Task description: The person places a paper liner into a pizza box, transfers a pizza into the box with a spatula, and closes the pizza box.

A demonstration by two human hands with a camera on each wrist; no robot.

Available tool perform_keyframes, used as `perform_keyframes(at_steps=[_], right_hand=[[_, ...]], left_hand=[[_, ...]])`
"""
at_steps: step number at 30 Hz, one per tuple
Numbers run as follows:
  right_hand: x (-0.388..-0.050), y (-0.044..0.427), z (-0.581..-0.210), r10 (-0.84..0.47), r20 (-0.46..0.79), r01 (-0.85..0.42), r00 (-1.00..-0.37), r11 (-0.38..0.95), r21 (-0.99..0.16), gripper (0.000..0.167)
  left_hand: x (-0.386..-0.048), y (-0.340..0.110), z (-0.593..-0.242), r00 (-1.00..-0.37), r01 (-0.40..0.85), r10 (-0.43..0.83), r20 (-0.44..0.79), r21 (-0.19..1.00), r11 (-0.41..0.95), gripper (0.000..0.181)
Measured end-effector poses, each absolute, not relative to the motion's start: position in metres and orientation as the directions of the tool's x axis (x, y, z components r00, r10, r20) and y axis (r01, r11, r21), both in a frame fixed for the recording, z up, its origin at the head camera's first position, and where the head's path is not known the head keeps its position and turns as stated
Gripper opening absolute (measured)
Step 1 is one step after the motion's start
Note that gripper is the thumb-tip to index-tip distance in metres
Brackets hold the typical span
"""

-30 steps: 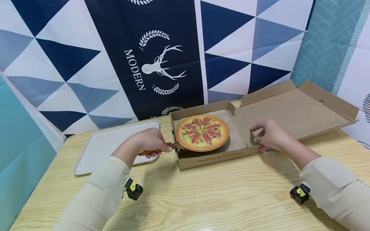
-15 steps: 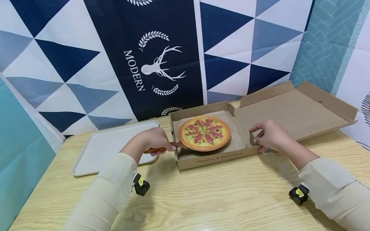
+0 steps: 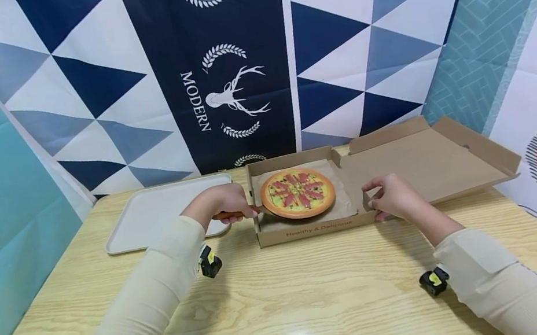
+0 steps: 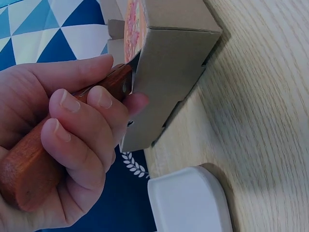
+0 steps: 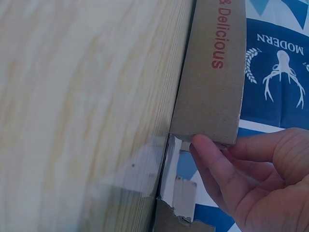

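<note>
My left hand (image 3: 232, 201) grips the brown wooden handle (image 4: 36, 159) of a pizza server, fingers wrapped round it. Its metal blade passes over the left wall of the open cardboard pizza box (image 3: 320, 229) and reaches the left edge of a round pizza (image 3: 298, 193). How far the blade goes under the pizza is hidden. The pizza has red strips on yellow topping and sits above the box's paper liner (image 3: 343, 196). With thumb and fingers, my right hand (image 3: 393, 194) pinches the box's front right corner, seen close in the right wrist view.
A white rectangular tray (image 3: 136, 217) lies left of the box, partly behind the left forearm. The box lid (image 3: 416, 167) is folded out flat to the right. Patterned cloth (image 3: 244, 77) hangs behind the wooden table (image 3: 269, 302).
The left hand has shifted right with the server, bringing the handle closer to the box wall. The pizza has slid slightly right. The right hand keeps its place at the box corner.
</note>
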State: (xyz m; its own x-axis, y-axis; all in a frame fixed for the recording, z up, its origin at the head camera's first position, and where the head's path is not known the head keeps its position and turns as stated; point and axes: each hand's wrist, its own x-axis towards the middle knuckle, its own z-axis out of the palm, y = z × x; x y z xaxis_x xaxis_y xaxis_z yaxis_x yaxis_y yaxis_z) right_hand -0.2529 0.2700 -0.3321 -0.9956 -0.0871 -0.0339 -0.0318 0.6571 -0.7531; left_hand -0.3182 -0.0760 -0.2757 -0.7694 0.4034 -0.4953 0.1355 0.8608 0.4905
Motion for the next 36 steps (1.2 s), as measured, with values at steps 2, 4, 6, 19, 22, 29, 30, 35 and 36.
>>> perform_keyframes(at_steps=[2,4,6,19,22,29,30,35,36], right_hand=[[-0.253,0.27,-0.332,-0.086,-0.034,-0.031,-0.996,0.661,-0.75,0.04],[-0.253,0.27,-0.331,-0.087,-0.035,-0.032,-0.996,0.663,-0.748,0.04],[-0.253,0.27,-0.331,-0.085,-0.036,-0.03,-0.996,0.667,-0.745,0.04],[-0.254,0.27,-0.331,-0.084,-0.044,-0.023,-0.995,0.658,-0.752,0.04],[-0.254,0.27,-0.331,-0.085,-0.042,-0.024,-0.996,0.661,-0.75,0.039],[-0.253,0.27,-0.331,-0.084,-0.047,-0.021,-0.995,0.667,-0.745,0.039],[-0.254,0.27,-0.331,-0.082,-0.047,-0.02,-0.996,0.665,-0.747,0.039],[-0.254,0.27,-0.331,-0.08,-0.043,-0.021,-0.996,0.666,-0.745,0.039],[-0.254,0.27,-0.331,-0.078,-0.044,-0.019,-0.996,0.667,-0.745,0.039]], left_hand=[[-0.318,-0.075,-0.275,-0.763,0.127,0.397,-0.51,0.483,0.866,0.037],[-0.318,-0.075,-0.274,-0.759,0.126,0.393,-0.519,0.475,0.871,0.036],[-0.318,-0.074,-0.272,-0.757,0.131,0.39,-0.525,0.462,0.877,0.037],[-0.324,-0.061,-0.249,-0.748,0.079,0.328,-0.577,0.413,0.907,0.016],[-0.328,-0.057,-0.243,-0.731,0.08,0.321,-0.602,0.391,0.917,0.017],[-0.331,-0.052,-0.233,-0.723,0.127,0.342,-0.601,0.37,0.92,0.019],[-0.331,-0.052,-0.233,-0.727,0.133,0.345,-0.594,0.371,0.919,0.019],[-0.331,-0.053,-0.234,-0.738,0.129,0.349,-0.578,0.387,0.913,0.02],[-0.331,-0.053,-0.234,-0.739,0.127,0.349,-0.577,0.389,0.913,0.021]])
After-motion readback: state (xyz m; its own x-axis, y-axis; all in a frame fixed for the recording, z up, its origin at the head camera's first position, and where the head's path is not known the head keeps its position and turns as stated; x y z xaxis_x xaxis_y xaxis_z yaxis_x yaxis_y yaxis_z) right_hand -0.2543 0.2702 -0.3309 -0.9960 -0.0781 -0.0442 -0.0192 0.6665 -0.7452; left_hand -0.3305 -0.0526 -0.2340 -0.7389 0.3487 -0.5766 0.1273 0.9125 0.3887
